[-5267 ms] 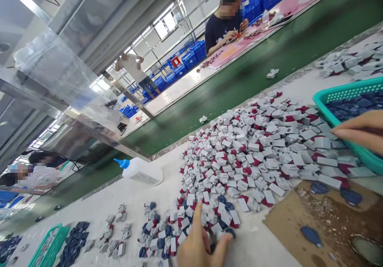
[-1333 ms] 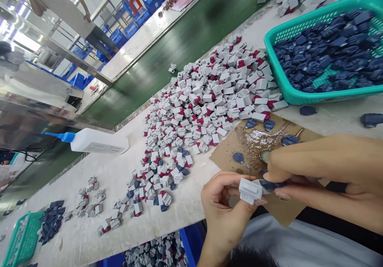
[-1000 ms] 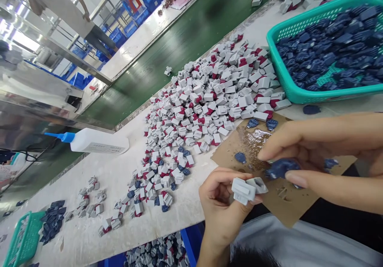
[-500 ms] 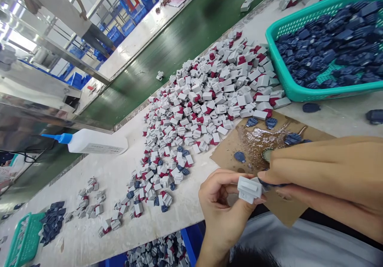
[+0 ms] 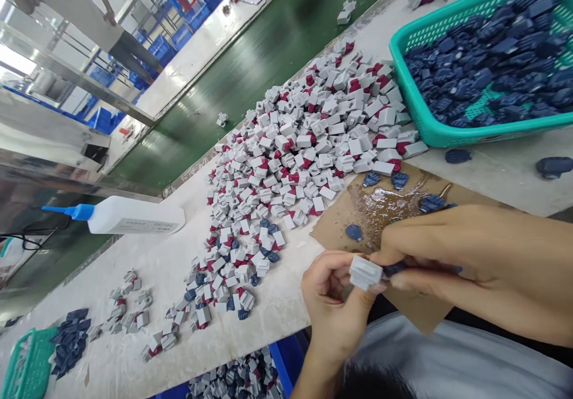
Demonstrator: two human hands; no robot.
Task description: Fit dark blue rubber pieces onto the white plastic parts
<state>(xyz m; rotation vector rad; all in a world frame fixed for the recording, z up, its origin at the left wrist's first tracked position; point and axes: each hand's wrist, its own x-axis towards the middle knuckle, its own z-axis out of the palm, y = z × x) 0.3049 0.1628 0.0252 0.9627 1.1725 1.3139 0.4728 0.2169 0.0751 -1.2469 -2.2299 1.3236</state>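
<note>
My left hand [image 5: 333, 309] pinches a light grey block [image 5: 366, 272] between thumb and fingers. Against the block's right side, my right hand [image 5: 430, 256] grips a dark blue piece [image 5: 394, 269], largely covered by its fingers. Under and behind my hands lies a brown cardboard sheet [image 5: 329, 229] with a wet, shiny patch. Several dark blue pieces rest on it, one of them [image 5: 354, 232] near its left side. Beyond the sheet spreads a large pile of grey and dark red pieces [image 5: 304, 142], with a few blue ones at its near end.
A green basket [image 5: 432, 133] of dark blue pieces stands at the right. A white bottle [image 5: 134, 215] with a blue nozzle lies at the left. Behind runs a green conveyor [image 5: 268, 53]. A blue bin [image 5: 286, 363] sits below the table edge. A person [image 5: 89, 17] stands far back.
The view has shifted slightly, so the table contents appear further left. My right hand has come further left over the cardboard, hiding the round object there. Both hands keep their pieces.
</note>
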